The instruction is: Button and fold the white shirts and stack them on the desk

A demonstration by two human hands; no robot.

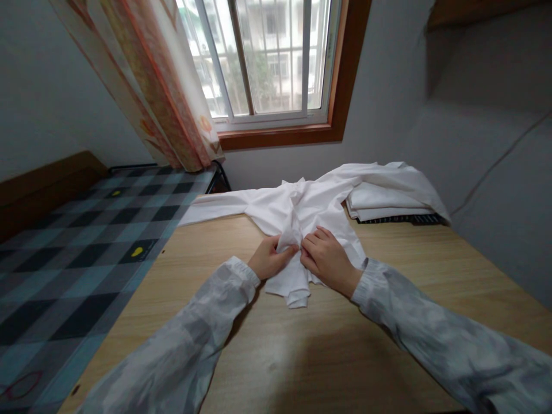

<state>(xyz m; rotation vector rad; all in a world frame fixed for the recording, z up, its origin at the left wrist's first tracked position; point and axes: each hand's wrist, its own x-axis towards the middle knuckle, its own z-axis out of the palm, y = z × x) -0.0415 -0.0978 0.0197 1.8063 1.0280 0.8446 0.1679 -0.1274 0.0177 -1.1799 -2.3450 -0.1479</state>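
A white long-sleeved shirt [321, 201] lies spread on the wooden table [276, 351], its collar toward the window and its hem toward me. One sleeve stretches out to the left; the other runs right, over a stack of folded white cloth [383, 198]. My left hand [272, 259] grips the front of the shirt near its middle, thumb on top of the bunched fabric. Close beside it, my right hand [328, 259] pinches the shirt's front edge with curled fingers. Any button between the fingertips is hidden.
On the left is a bed with a checked sheet [103, 224]. A patterned curtain [172, 86] hangs beside the barred window [276, 63] behind the table. Under the folded cloth a dark patterned item [405, 219] shows. A cable [495, 161] runs along the right wall.
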